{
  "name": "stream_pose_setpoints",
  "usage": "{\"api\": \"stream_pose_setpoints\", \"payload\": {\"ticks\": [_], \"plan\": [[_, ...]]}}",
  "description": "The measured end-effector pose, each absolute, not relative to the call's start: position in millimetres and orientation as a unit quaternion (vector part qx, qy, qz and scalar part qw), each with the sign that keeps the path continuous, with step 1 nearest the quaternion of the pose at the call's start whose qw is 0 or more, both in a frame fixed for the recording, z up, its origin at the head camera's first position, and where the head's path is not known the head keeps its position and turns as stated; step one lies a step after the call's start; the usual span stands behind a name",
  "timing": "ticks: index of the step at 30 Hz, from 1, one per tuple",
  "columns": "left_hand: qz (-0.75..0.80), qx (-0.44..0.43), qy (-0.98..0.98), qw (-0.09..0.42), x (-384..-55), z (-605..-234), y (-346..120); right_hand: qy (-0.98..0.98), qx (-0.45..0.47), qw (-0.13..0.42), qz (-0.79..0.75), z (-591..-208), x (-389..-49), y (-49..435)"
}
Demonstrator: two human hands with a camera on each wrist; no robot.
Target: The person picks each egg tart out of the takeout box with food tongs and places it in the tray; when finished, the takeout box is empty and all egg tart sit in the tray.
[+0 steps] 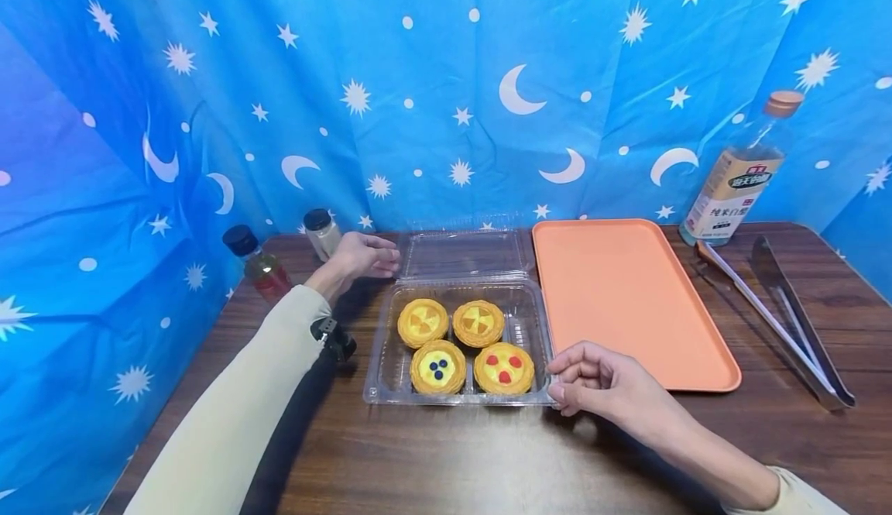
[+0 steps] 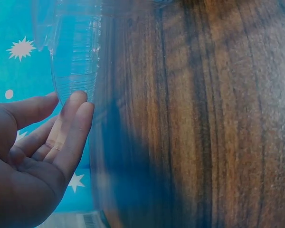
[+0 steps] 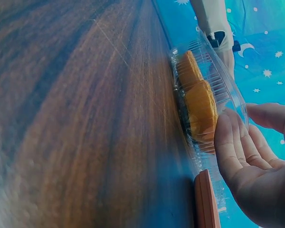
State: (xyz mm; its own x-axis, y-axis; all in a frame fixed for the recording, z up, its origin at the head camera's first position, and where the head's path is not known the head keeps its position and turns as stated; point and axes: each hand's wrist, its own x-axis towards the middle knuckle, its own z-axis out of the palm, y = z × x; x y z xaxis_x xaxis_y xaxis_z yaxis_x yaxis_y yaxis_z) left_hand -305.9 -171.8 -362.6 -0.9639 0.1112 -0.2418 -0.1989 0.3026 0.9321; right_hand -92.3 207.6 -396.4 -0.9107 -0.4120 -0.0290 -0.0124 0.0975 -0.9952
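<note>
A clear plastic clamshell box [image 1: 382, 375] lies open on the table, its hinged lid [image 1: 463, 255] folded back toward the curtain. Inside sit several egg tarts: two with yellow wedges on top [image 1: 423, 323], one with dark blue berries [image 1: 438, 368] and one with red pieces [image 1: 504, 369]. My left hand [image 1: 358, 257] is at the lid's left edge; in the left wrist view its thumb and fingertips pinch that edge. With thumb and fingers, my right hand [image 1: 613, 387] holds the box's front right rim; in the right wrist view the fingers lie against the ribbed side wall.
An orange tray [image 1: 627, 306] lies right of the box. Metal tongs [image 1: 794, 321] rest beyond it, near a tall labelled bottle [image 1: 732, 178]. Behind my left forearm stand a black-capped bottle [image 1: 261, 267] and a small jar [image 1: 320, 232]. A starry blue curtain [image 1: 432, 58] hangs behind the table.
</note>
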Motion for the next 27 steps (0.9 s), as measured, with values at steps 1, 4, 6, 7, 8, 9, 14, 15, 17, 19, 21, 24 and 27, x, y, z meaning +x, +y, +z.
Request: {"api": "stream_pose_setpoints", "payload": {"ticks": [1, 4, 6, 7, 8, 9, 14, 15, 17, 19, 21, 24, 27], "plan": [[0.592, -0.028, 0.795, 0.131, -306, -363, -172, 0.725, -0.147, 0.153, -0.656, -396, -92, 208], [0.593, -0.031, 0.794, 0.128, -304, -366, -172, 0.722, -0.146, 0.157, -0.657, -397, -91, 208], [0.592, -0.032, 0.796, 0.123, -302, -366, -171, 0.721, -0.145, 0.160, -0.658, -397, -90, 208], [0.590, -0.032, 0.798, 0.118, -300, -366, -171, 0.720, -0.144, 0.161, -0.659, -397, -90, 208], [0.586, -0.032, 0.802, 0.111, -299, -366, -170, 0.720, -0.143, 0.162, -0.659, -397, -90, 208], [0.580, -0.032, 0.808, 0.103, -297, -365, -170, 0.721, -0.143, 0.161, -0.659, -397, -90, 208], [0.553, -0.027, 0.831, 0.059, -284, -360, -167, 0.725, -0.137, 0.159, -0.656, -395, -91, 209], [0.553, -0.025, 0.831, 0.053, -280, -358, -167, 0.726, -0.136, 0.158, -0.655, -395, -91, 209], [0.554, -0.022, 0.831, 0.040, -274, -357, -167, 0.728, -0.134, 0.158, -0.653, -395, -91, 208], [0.556, -0.022, 0.830, 0.031, -267, -355, -169, 0.730, -0.132, 0.158, -0.651, -394, -91, 208], [0.557, -0.023, 0.829, 0.026, -259, -355, -171, 0.731, -0.129, 0.160, -0.651, -394, -92, 207], [0.555, -0.024, 0.831, 0.018, -247, -354, -173, 0.731, -0.129, 0.163, -0.650, -393, -93, 207], [0.557, -0.020, 0.830, 0.005, -235, -352, -175, 0.733, -0.133, 0.164, -0.647, -391, -94, 206]]}}
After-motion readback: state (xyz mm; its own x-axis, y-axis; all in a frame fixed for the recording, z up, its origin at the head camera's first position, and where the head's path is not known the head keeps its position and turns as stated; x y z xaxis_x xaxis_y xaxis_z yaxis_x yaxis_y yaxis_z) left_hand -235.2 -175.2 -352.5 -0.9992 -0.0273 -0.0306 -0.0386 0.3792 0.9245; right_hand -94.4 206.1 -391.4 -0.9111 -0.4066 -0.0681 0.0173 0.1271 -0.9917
